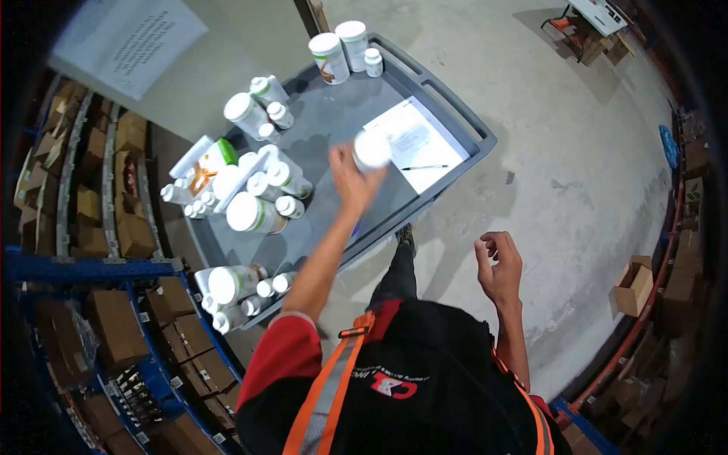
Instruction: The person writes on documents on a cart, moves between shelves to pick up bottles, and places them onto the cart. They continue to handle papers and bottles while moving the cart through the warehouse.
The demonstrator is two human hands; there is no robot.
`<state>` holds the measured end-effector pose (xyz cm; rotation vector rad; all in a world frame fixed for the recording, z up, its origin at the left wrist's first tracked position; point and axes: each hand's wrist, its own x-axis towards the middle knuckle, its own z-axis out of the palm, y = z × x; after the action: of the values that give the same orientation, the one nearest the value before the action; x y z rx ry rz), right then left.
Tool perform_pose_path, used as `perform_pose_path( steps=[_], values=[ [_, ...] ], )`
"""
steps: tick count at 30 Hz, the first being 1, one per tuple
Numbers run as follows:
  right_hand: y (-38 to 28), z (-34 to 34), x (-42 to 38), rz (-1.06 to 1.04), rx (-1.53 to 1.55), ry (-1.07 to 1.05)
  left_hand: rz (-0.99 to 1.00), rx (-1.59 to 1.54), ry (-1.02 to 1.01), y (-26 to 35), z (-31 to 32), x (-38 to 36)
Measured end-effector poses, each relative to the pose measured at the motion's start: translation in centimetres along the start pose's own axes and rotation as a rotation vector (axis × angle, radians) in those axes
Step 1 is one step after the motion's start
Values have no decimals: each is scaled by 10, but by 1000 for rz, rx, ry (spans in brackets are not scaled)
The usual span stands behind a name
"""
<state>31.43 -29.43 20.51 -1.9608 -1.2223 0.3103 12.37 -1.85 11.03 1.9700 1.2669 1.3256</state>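
Currently left hand (pixel 350 180) grips a white-lidded bottle (pixel 371 149) above the grey cart (pixel 470 129), over its paper sheet (pixel 417 144); right hand (pixel 499 265) hangs empty, fingers loosely curled.

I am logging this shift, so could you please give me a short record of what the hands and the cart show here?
left hand: raised over the cart, gripping a white-lidded container
right hand: empty, fingers loosely curled, held over the concrete floor
cart: grey tray top, holding many white-lidded bottles and tubs in clusters
paperwork: white sheets lying in the cart's corner, a pen on them
surroundings: blue shelving with cardboard boxes on one side, an open cardboard box on the floor
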Motion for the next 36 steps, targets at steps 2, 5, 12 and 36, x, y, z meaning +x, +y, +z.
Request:
perform_pose_path(
  steps=[2, 5, 12, 36],
  values=[
    [26, 13, 32, 52, -83, -55, -9, -16, 60, -71, 52, 86],
    [53, 36, 81, 64, -157, -206, -123, -97, 238, -146, 124, 190],
    [66, 90, 196, -63, -208, -426, -224, 23, 100, -230, 217, 285],
    [162, 240, 305, -854, -477, -963, -714, 740, -283, 63, 67, -130]
  ],
)
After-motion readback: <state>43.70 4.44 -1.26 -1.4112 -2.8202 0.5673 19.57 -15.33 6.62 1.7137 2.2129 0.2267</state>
